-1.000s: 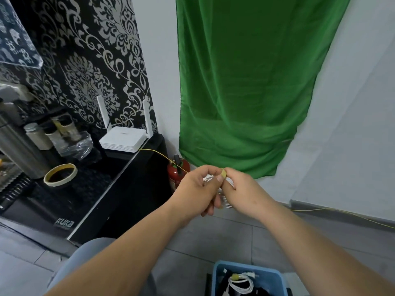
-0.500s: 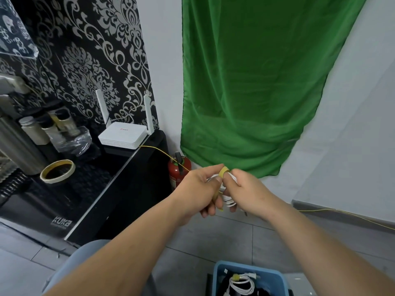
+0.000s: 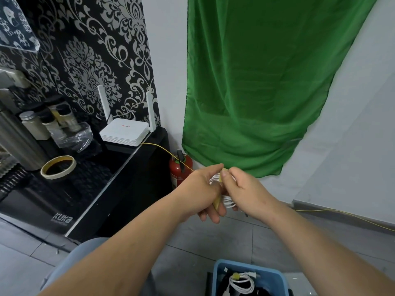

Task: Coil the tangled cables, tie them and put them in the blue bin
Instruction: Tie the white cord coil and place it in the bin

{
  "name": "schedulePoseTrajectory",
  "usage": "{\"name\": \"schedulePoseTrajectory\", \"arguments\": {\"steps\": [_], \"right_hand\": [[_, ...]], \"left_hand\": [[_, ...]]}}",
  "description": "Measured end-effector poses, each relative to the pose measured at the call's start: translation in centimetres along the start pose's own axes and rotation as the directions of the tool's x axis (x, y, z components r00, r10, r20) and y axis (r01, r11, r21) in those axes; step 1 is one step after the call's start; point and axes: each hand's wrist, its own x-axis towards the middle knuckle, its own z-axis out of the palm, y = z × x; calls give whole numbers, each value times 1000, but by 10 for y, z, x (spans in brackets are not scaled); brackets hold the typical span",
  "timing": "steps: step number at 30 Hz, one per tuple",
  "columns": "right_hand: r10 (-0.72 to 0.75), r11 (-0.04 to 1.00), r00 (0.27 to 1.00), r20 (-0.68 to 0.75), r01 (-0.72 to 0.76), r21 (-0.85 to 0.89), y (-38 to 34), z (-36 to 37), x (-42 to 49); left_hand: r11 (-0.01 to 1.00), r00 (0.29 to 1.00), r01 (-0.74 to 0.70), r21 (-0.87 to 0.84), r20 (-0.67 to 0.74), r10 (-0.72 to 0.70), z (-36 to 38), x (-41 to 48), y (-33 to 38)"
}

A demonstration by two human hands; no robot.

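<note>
Green cloth, damask wallpaper, tiled floor

cable coil mostly hidden; blue bin cropped at bottom edge

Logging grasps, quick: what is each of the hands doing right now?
Left hand: closed, holding the white cable coil.
Right hand: closed, pinching the yellow tie on that coil.

white router, tape roll, green cloth, fire extinguisher
</note>
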Motion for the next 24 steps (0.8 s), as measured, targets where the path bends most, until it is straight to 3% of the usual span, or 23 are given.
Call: {"name": "schedulePoseTrajectory", "arguments": {"steps": [3, 5, 9, 13, 17, 24], "right_hand": [[-56, 996, 998, -24, 55, -70, 2, 1, 3], [-72, 994, 996, -46, 68, -88, 5, 0, 5], [-109, 990, 993, -36, 105, -99, 6, -1, 5], [-151, 980, 989, 4, 150, -128, 6, 1, 3], [-204, 964, 978, 41, 208, -164, 3, 2, 1], [-272, 949, 961, 52, 277, -149, -4, 0, -1]], "left_hand": [[999, 995, 10, 36, -100, -7, -1, -2, 5], [995, 973, -43, 95, -221, 63, -4, -1, 4], [841, 829, -97, 532, -425, 364, -15, 6, -6], [740, 784, -284, 609, -296, 545, -24, 13, -15], [779, 858, -356, 516, -150, 491, -26, 13, -16], [694, 794, -390, 605, -161, 586, -31, 15, -21]]}}
